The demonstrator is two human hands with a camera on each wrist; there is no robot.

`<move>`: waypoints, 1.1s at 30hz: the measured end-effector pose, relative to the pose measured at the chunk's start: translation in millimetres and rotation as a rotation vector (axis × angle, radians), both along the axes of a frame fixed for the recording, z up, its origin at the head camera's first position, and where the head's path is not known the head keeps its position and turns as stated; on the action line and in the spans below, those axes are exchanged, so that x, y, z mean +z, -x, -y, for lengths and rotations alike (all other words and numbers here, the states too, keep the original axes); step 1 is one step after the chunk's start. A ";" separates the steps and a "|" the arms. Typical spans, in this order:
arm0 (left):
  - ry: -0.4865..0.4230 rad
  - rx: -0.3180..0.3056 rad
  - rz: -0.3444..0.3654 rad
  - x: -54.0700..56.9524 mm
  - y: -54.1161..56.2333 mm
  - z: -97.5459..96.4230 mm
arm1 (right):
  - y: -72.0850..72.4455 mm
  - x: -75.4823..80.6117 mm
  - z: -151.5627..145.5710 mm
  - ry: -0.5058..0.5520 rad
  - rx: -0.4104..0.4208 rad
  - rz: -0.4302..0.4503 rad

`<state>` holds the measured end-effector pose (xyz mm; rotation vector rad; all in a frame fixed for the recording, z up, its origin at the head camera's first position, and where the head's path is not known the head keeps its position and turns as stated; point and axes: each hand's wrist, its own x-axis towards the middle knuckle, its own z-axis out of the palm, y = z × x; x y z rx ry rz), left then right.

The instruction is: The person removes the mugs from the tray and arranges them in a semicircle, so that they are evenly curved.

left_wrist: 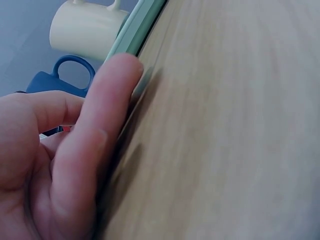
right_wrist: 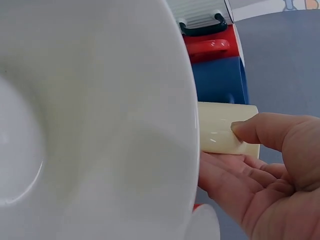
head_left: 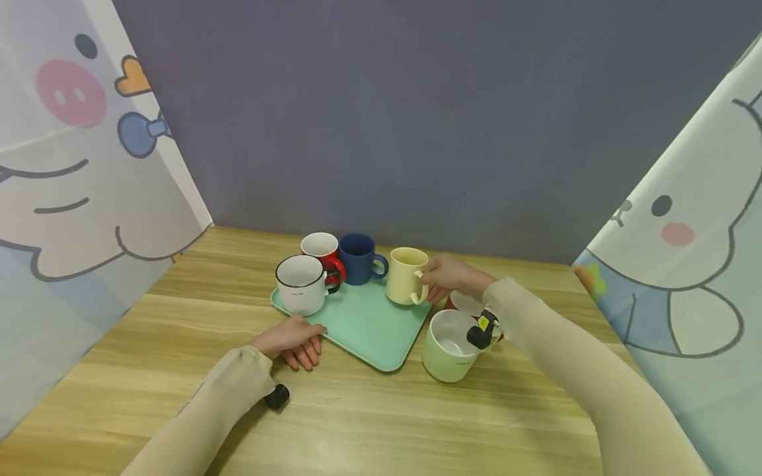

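Observation:
My right hand (head_left: 452, 274) holds the pale yellow mug (head_left: 402, 281) at its handle side, and the mug stands upright on the right part of a mint-green tray (head_left: 369, 324). In the right wrist view the thumb (right_wrist: 250, 129) lies against the mug's side with the other fingers beneath; the big pale rim of a nearer mug hides part of this. My left hand (head_left: 292, 340) rests at the tray's front-left edge, its thumb along the rim and the other fingers loosely extended over the table. Close behind it stands a white ribbed mug (head_left: 302, 294) with a black rim.
A red mug (head_left: 329, 263) and a dark blue mug (head_left: 357, 264) stand at the tray's back. Right of the tray, on the wooden table (head_left: 357, 423), is a light green mug (head_left: 443, 357), with a red mug (head_left: 464, 303) partly hidden behind it. A grey panel (head_left: 387, 132) closes off the back.

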<state>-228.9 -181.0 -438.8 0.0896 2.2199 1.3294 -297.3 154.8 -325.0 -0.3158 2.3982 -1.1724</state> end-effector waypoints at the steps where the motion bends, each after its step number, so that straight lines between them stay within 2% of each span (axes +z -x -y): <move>1: 0.001 0.002 -0.001 0.2 -0.1 0.0 | 0.2 0.3 -1.2 0.005 -0.007 -0.001; 7: -0.018 0.001 0.015 -1.2 -1.8 0.0 | 0.0 3.8 -8.7 0.039 -0.007 -0.004; 13: -0.013 0.016 0.010 -0.9 -1.3 -1.8 | 2.0 10.1 -17.1 0.072 -0.011 -0.058; 25: -0.002 0.024 0.027 0.3 0.0 -1.3 | 6.0 20.3 -47.0 0.179 -0.103 -0.162; 33: -0.011 0.002 0.012 4.6 -1.8 -2.2 | -1.1 27.7 -77.3 0.174 -0.160 -0.237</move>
